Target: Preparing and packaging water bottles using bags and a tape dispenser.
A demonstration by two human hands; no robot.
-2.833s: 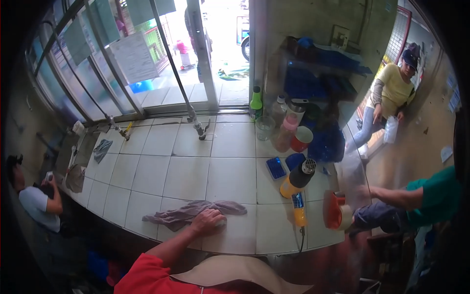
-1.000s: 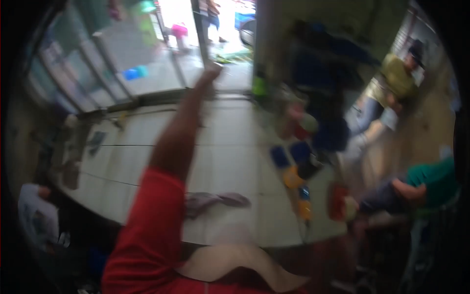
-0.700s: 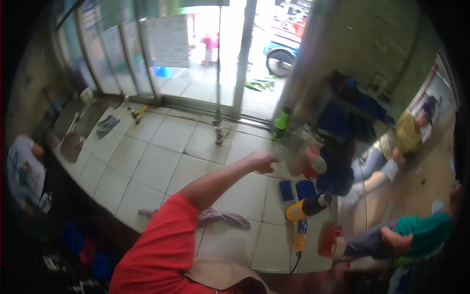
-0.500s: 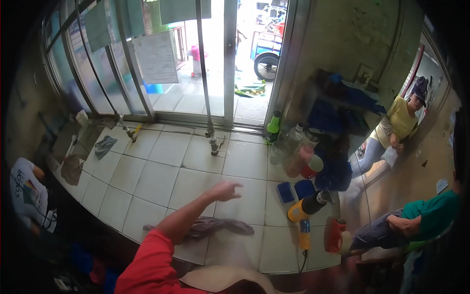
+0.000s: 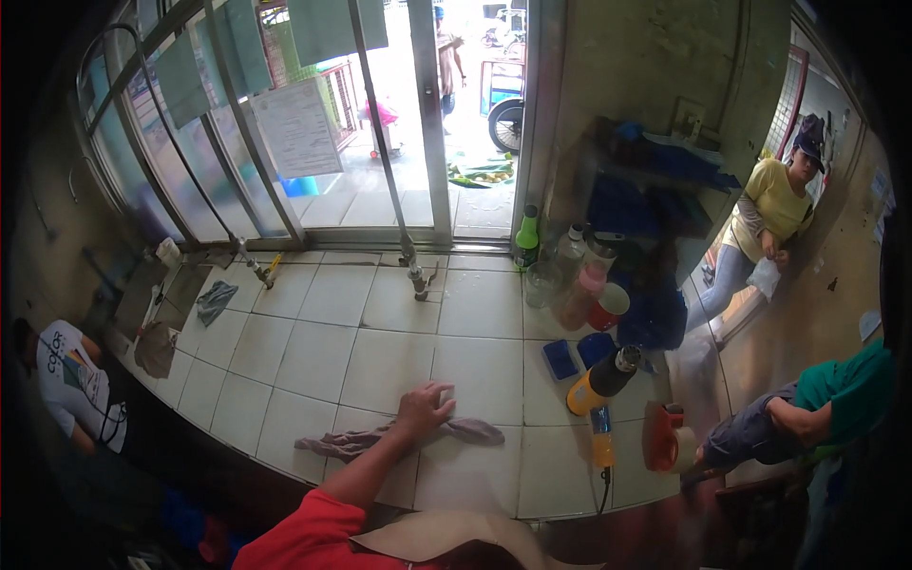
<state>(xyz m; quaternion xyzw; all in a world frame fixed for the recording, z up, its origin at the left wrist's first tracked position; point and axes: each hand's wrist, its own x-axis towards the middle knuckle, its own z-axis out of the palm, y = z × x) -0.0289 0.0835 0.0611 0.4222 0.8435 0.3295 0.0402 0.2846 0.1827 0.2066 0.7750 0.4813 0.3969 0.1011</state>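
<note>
My left hand (image 5: 425, 410), at the end of a red sleeve, hangs low over the white tiled counter (image 5: 475, 366). Its fingers are slightly bent and apart, and nothing shows between them. Just below and behind it lies a crumpled greyish-purple rag (image 5: 342, 445), stretched out on both sides of the wrist; whether the hand touches it I cannot tell. Farther right rests a yellow and black heat gun (image 5: 597, 385) with its cord trailing to the near edge. My right hand is out of view.
Right of the heat gun sits a red tape dispenser (image 5: 663, 432). Behind are blue pads (image 5: 560, 359), a red cup (image 5: 608, 306) and a green bottle (image 5: 527, 242). A metal pipe valve (image 5: 415, 280) rises from the counter. People stand or sit at right and left.
My left hand has come down and slightly nearer, from above the middle tiles to beside the rag. The view has shifted a little. The rag and heat gun stay in place.
</note>
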